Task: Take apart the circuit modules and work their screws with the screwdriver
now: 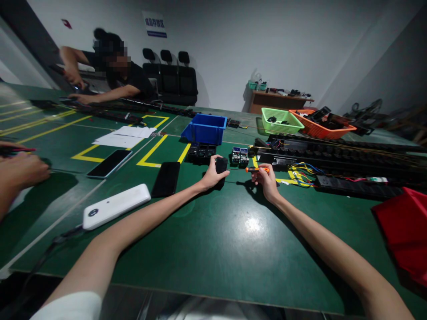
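Note:
My left hand (211,174) is closed around a small black block-shaped part (221,166), held just above the green table. In my right hand (266,178) is a screwdriver with an orange and black handle (256,170); its thin shaft points left toward the black part. Whether the tip touches the part I cannot tell. Behind my left hand stand several black modules (202,152) in a row. Two small modules with pale and blue tops (240,155) sit between and beyond my hands.
A blue bin (205,129), green basket (281,121) and orange basket (322,124) stand farther back. Long black rails with wires (333,155) lie right; a red bin (405,235) is near. Left are phones (166,179), a white power strip-like device (116,206) and other people's hands (25,173).

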Available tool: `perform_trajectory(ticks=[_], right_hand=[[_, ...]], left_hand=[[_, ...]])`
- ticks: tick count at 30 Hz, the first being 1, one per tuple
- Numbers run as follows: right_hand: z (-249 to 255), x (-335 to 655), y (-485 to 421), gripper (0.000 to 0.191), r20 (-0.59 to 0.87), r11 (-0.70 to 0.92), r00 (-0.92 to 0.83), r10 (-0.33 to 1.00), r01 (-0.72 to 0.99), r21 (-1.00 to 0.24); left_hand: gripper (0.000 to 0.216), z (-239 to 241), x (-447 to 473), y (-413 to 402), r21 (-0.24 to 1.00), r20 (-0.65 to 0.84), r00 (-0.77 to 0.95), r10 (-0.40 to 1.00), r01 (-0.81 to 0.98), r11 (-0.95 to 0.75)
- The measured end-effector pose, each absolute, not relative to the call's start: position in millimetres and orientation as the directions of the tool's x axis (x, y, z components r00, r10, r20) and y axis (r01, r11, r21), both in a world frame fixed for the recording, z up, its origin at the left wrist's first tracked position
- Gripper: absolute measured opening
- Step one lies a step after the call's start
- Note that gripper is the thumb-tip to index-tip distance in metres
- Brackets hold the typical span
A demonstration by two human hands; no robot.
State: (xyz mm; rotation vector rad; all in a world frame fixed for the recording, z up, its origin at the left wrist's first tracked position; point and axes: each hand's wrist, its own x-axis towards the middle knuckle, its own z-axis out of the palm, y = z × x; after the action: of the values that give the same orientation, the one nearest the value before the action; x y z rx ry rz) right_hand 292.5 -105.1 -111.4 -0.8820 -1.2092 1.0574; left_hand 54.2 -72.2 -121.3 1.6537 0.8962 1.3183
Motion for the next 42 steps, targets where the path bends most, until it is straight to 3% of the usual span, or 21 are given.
perform_trajectory(ticks=[6,22,30,42], right_hand=[[-111.8,293.5,-106.6,0.022,0.307,0.302,0.005,0.952,-0.183,-0.936],[-109.8,290.6,-106.2,0.027,0.349,0.35,0.031,0.937,-0.042,-0.936],[-112.1,292.4,-105.8,0.027,0.309,0.307,0.01,0.951,-0.159,-0.938],[-111.1,290.4,-106.0,0.026,0.333,0.334,0.027,0.942,-0.111,-0.936]], left_hand=[[0.061,-122.2,54.7,-71.7,0.91,0.4,0.193,0.896,0.037,-0.414],[0.061,-123.9,53.7,-69.9,0.901,0.415,0.203,0.887,0.044,-0.432],[0.061,-123.7,54.9,-70.2,0.906,0.408,0.191,0.893,0.035,-0.421],[0.062,-125.3,53.5,-68.2,0.907,0.404,0.206,0.891,0.032,-0.419]])
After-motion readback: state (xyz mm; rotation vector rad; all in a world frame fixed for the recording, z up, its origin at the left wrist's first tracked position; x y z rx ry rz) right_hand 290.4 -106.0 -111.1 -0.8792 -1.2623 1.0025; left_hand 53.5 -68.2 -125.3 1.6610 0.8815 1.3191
